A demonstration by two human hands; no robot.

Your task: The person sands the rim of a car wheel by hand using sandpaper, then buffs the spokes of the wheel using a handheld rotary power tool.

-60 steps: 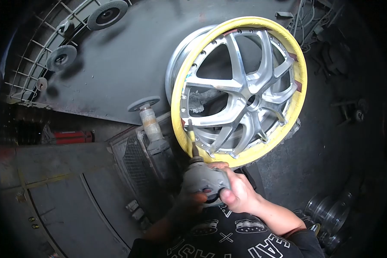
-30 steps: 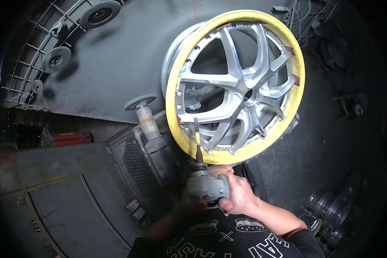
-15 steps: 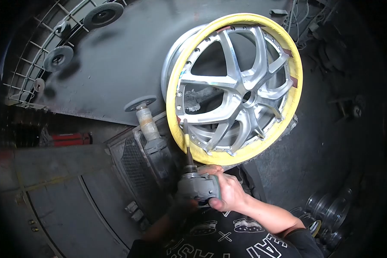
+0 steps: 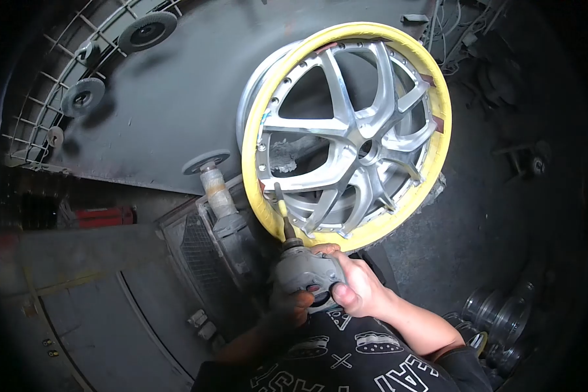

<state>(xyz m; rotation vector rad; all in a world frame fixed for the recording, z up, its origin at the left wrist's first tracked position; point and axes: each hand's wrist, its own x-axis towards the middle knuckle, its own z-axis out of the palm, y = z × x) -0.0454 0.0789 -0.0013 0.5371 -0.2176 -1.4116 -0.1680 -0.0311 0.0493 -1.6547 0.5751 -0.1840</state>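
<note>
A grey power tool (image 4: 304, 271) is held between both hands in front of my body. My right hand (image 4: 359, 284) wraps round its right side, thumb at the back. In shadow on its left side, my left hand (image 4: 295, 308) grips the tool, most of its fingers hidden. The tool's thin shaft, with a yellow band, points up at the lower left of a silver wheel rim (image 4: 336, 179). Its tip overlaps a spoke end near the edge; whether they touch I cannot tell. Yellow tape (image 4: 249, 163) covers the rim's outer lip.
Left of the wheel stands a machine with a grey disc (image 4: 206, 162) and wrapped shaft. Abrasive discs (image 4: 148, 32) hang on a wire rack at the upper left. A red object (image 4: 104, 216) lies below. Dark wheels (image 4: 496, 310) are stacked at the lower right.
The view has shifted slightly, so the wheel appears further left. The tool in my hands has swung from side to side, its tip staying near the wheel's lower left.
</note>
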